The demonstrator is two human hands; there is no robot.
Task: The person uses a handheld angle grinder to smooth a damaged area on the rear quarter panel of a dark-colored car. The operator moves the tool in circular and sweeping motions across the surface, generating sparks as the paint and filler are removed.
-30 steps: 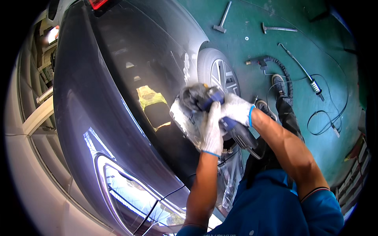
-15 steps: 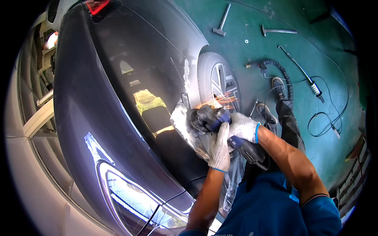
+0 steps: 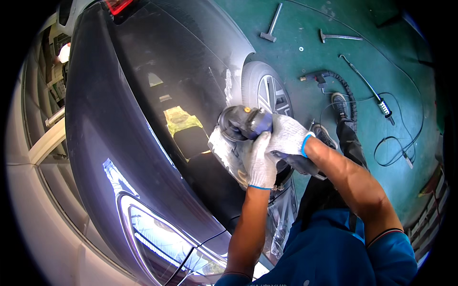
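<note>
An angle grinder (image 3: 244, 125) with a dark head and a blue-black body is held over the rear wheel arch of a dark grey car (image 3: 143, 52). My right hand (image 3: 290, 133), in a white knit glove with a blue cuff, wraps around the tool's body. My left hand (image 3: 262, 164), gloved the same way, closes on it from the near side; its fingertips are partly hidden. Just under the grinder head lies a bare, whitish sanded patch (image 3: 221, 150) on the arch edge. Whether the disc touches the metal is hidden.
The car wheel (image 3: 266, 90) stands right beside the arch. On the green floor lie two hammers (image 3: 271, 26) (image 3: 341, 37), a slide-hammer-like rod (image 3: 369, 88), a hose with a gun-shaped end (image 3: 329, 76) and a looping cable (image 3: 420, 119). My shoes (image 3: 324, 136) are near the wheel.
The grinder and both hands have shifted up, away from me along the arch, and the grinder head has turned. The spray of orange sparks over the wheel is gone.
</note>
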